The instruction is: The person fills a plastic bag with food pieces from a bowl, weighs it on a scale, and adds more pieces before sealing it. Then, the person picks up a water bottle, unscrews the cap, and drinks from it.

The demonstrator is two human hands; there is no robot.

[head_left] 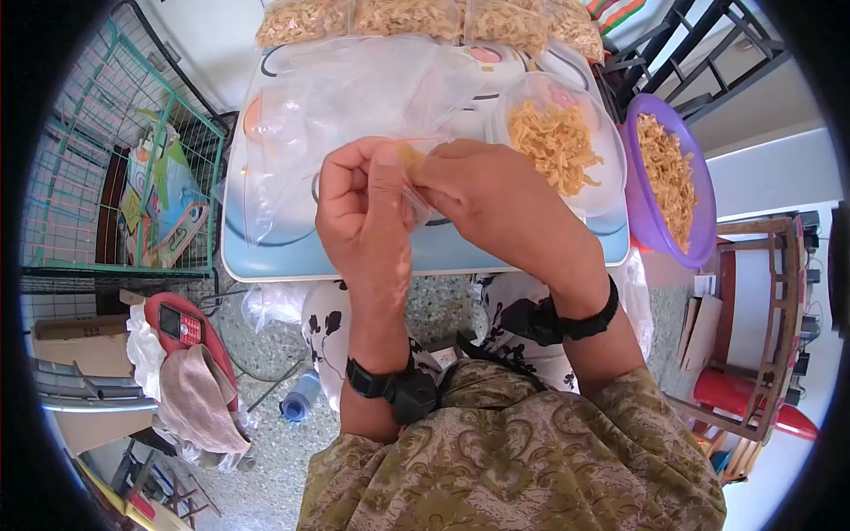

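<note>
Above the table, my left hand [367, 199] and my right hand [496, 190] meet, fingers closed around a small clear plastic bag [418, 207]. Something yellowish shows between the fingertips; most of the bag is hidden by the hands. Flat clear plastic bags [345, 102] lie on the table beyond my left hand. To the right of my right hand, a translucent shallow bowl [613, 181] holds a heap of yellow-brown dried strips [556, 146].
Filled bags of strips [403, 18] line the far edge of the table [292, 257]. At right is a purple basin [704, 208] with more strips. A green wire cage [217, 168] stands left; a red stool [161, 305] holds a phone [181, 325] and cloth. A bottle [301, 396] lies on the floor.
</note>
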